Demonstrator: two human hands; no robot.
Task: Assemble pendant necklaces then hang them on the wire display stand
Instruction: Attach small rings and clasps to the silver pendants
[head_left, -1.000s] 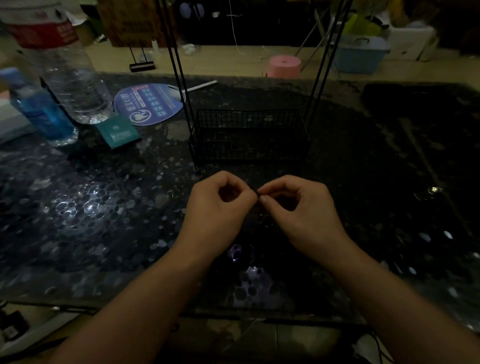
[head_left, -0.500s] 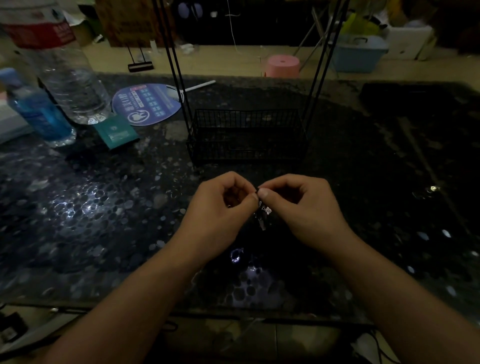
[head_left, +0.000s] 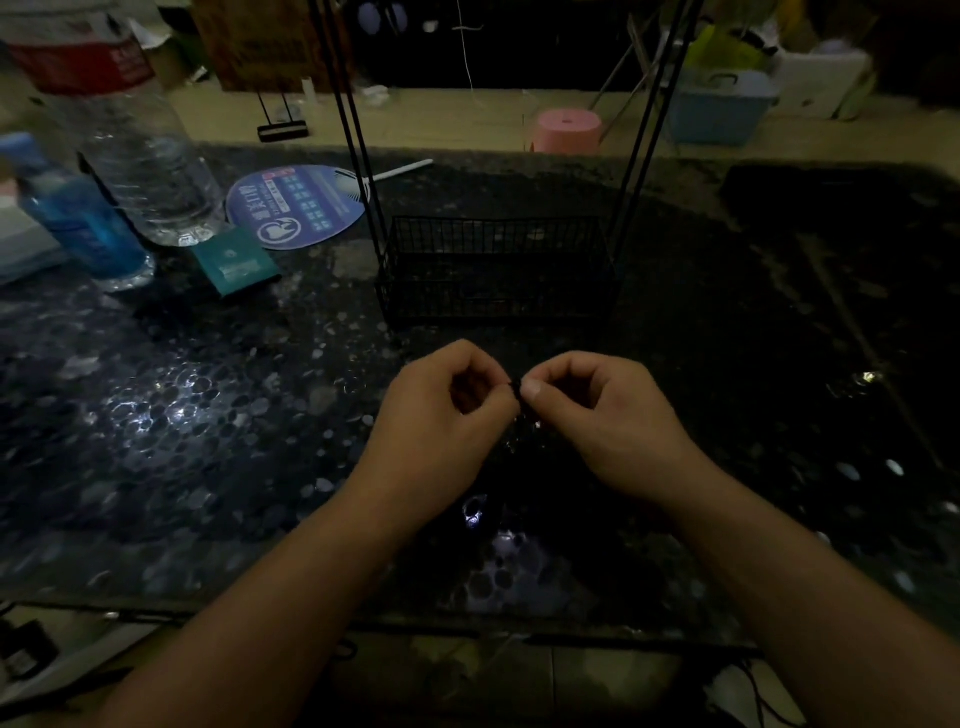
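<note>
Dim speckled worktop (head_left: 182, 415), wire display stand (head_left: 498, 270) behind our hands.
Our left hand (head_left: 441, 421) and right hand (head_left: 608, 415) both pinch a dark necklace piece (head_left: 516, 387) between them; assembly seems underway, hanging next needs lifting it to the stand.

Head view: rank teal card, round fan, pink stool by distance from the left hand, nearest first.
From the left hand:
1. teal card, on the table, up and left of the hand.
2. round fan, on the table just behind the card.
3. pink stool, on the floor beyond the table's far edge.
</note>
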